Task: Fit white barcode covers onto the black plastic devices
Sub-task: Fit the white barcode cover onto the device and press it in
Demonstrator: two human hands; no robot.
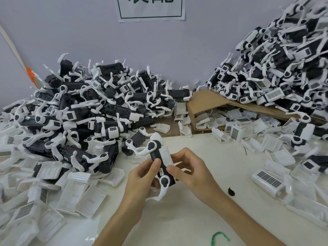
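Observation:
A black plastic device point(156, 157) with white curved arms at both ends is held upright above the white table point(204, 219). My left hand point(142, 178) grips its left side, thumb on the black body. My right hand point(188, 167) pinches a white cover point(166, 156) lying against the device's right side. Whether the cover is snapped in place I cannot tell.
A big heap of black devices point(92, 110) fills the left back, with loose white covers point(79, 194) spread in front. A second heap point(276, 71) rises at the right over a tipped cardboard box point(204, 102) spilling covers. A small black scrap point(231, 191) and green band point(219, 237) lie near me.

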